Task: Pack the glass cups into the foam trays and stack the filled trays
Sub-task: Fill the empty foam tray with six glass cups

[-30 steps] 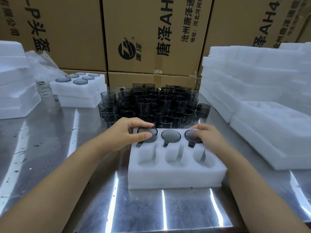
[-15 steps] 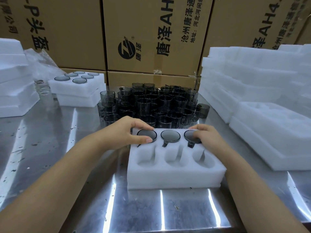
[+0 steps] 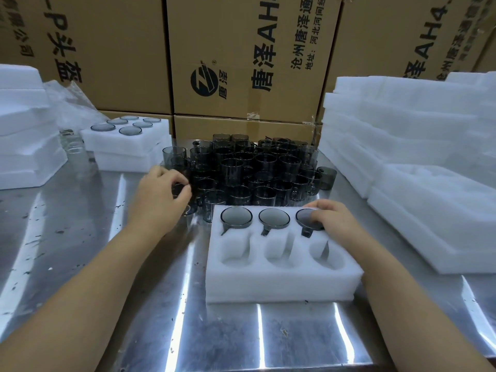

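Observation:
A white foam tray [image 3: 281, 280] lies on the steel table in front of me. Its back row holds three smoky glass cups [image 3: 236, 216], bases up; the three front pockets hold nothing. My right hand [image 3: 332, 220] rests with its fingertips on the rightmost cup [image 3: 303, 216] in that row. Behind the tray stands a dense cluster of loose glass cups [image 3: 255, 167]. My left hand [image 3: 158, 194] is at the cluster's front left corner, fingers and thumb curled round one glass cup [image 3: 179, 189] there.
Two filled foam trays [image 3: 126, 142] are stacked at the back left. Piles of foam trays [image 3: 418, 157] rise on the right, more foam [image 3: 24, 135] and clear plastic wrap on the left. Cardboard boxes [image 3: 241, 57] wall off the back.
My left hand has left the leftmost cup in the tray and moved back and left to the loose cups, closing round one. The right hand has stayed on the rightmost cup.

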